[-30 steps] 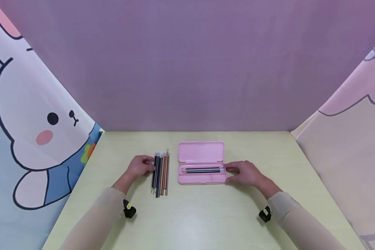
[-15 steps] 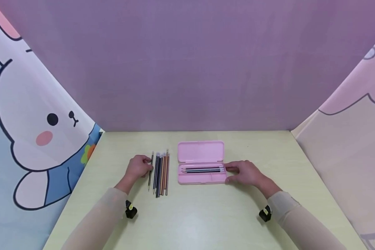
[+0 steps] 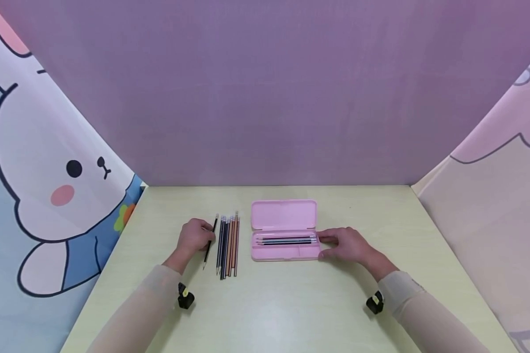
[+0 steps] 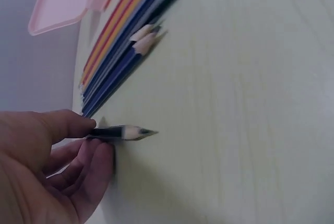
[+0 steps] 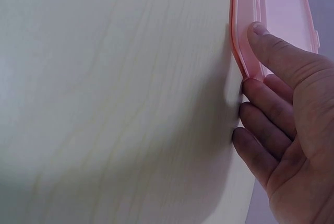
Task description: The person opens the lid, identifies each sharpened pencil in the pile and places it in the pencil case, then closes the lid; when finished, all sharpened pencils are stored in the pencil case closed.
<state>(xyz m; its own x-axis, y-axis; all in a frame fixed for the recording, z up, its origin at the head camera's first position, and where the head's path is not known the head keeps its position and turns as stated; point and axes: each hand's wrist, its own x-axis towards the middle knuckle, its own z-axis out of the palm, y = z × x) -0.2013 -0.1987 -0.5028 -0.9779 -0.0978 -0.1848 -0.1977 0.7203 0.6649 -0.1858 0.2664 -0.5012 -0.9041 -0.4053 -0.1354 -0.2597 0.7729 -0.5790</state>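
Note:
My left hand [image 3: 196, 235] pinches a dark pencil [image 3: 210, 243] between thumb and fingers, left of the row. In the left wrist view its sharpened tip [image 4: 140, 132] points away from the palm. Beside it lies a row of pencils [image 3: 228, 245], dark ones on the left and orange-brown and reddish ones on the right. A pink pencil case [image 3: 276, 253] stands with its lid [image 3: 284, 214] folded back, several dark pencils [image 3: 287, 240] lying lengthwise inside. My right hand [image 3: 344, 243] grips the case's right end, thumb [image 5: 276, 51] over the rim and fingers against the outside.
Everything lies on a pale wood-grain table [image 3: 265, 314]. A purple panel [image 3: 274, 98] rises at its back edge, and printed cloths border the left and right sides. A small black camera [image 3: 185, 297] sits on the left wrist, another black camera [image 3: 374, 303] on the right.
My left hand has drawn one dark pencil leftward from the row, and that pencil now slants with its tip swung further left. The right hand and pencil case stay put.

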